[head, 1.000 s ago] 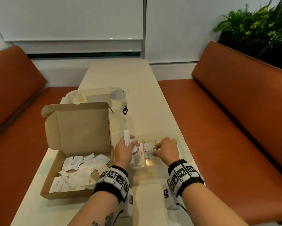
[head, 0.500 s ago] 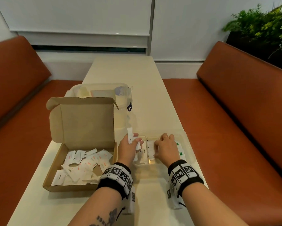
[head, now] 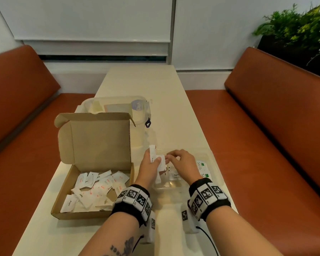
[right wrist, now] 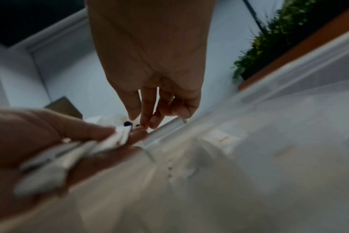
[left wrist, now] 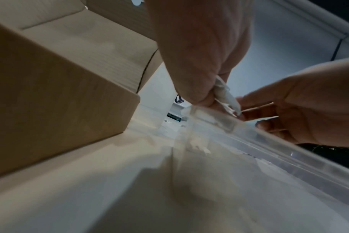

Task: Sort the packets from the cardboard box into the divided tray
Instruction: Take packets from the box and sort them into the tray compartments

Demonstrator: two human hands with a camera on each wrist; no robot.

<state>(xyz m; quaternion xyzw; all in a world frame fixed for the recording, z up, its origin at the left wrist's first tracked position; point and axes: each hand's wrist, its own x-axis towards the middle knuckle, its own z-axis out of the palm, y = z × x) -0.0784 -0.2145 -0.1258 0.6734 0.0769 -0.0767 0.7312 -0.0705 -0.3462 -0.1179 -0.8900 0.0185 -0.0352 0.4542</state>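
Note:
An open cardboard box [head: 81,215] [left wrist: 60,94] at the left holds several loose white packets [head: 98,189]. Right of it stands the clear divided tray [head: 215,163] [left wrist: 269,141], with green-printed Stevia packets [head: 201,166] at its right end and a pepper packet [head: 175,175] in the middle. My left hand [head: 155,159] [left wrist: 205,100] hovers over the tray's left end and grips a small bunch of packets [head: 161,163] [left wrist: 227,96] [right wrist: 114,140]. My right hand [head: 169,157] [right wrist: 144,123] meets it, pinching the edge of one of those packets.
A clear lidded container [head: 118,106] stands behind the box's raised lid. Orange benches [head: 266,145] run along both sides of the narrow cream table [head: 142,84]. A green plant [head: 299,28] sits at the back right.
My right hand has lifted out of the tray's middle compartment and moved left to the packets in my left hand. The left hand stayed over the tray's left end.

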